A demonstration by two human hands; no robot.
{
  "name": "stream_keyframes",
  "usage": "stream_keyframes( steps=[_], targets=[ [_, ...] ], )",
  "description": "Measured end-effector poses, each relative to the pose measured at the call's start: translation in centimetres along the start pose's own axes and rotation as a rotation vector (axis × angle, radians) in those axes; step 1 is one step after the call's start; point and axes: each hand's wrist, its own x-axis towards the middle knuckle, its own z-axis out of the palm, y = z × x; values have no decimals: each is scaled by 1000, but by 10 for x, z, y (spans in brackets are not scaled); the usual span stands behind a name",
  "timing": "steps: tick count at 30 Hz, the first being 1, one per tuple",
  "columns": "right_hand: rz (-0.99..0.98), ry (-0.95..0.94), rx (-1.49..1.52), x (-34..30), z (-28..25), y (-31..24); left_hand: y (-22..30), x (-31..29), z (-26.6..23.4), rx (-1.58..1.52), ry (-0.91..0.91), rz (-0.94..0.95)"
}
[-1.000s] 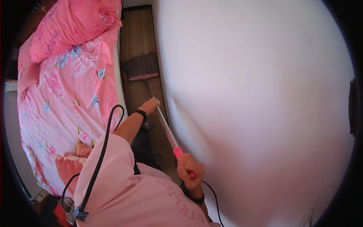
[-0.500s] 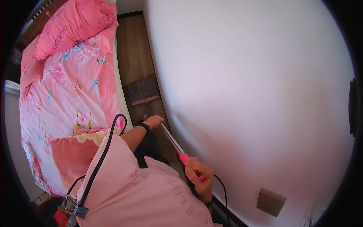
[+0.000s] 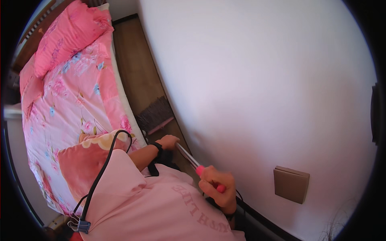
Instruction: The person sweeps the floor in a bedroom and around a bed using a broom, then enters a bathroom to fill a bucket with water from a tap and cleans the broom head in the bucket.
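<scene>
My broom (image 3: 187, 155) has a wide head of dark grey-brown bristles (image 3: 155, 113) set in a pink bar (image 3: 161, 126), a shiny silver shaft and a bright pink grip (image 3: 200, 170). Its head is over the narrow strip of brown wooden floor (image 3: 134, 60), spanning most of the way from the edge beside the bed (image 3: 72, 94) to the edge along the white wall (image 3: 241, 80), bristles toward the far end. My left hand (image 3: 168, 141) is wrapped around the shaft, some of its fingers hidden from me. My right hand (image 3: 219, 184) clamps the pink grip, fingers curled tight, the rounded pink end showing beside my thumb.
</scene>
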Motion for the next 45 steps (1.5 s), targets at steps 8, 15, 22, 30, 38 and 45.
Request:
stream_keyframes(
  steps=[8,15,22,30,38,45],
  targets=[
    [-148,59,-9,8,0,0,15,3,-30,26,-106,18],
    [-310,139,82,-7,-3,19,18,23,-7,-22,-187,36],
    [-250,50,143,-46,-17,14,32,20,22,-112,-162,-58],
    [-460,-121,-138,-101,-23,30,36,-23,69,-196,40,-126],
    [-356,-107,-43,-159,-30,46,71,-41,99,-99,128,-3],
    [-287,-83,-47,-190,-46,65,88,-34,123,94,124,32]
  ],
)
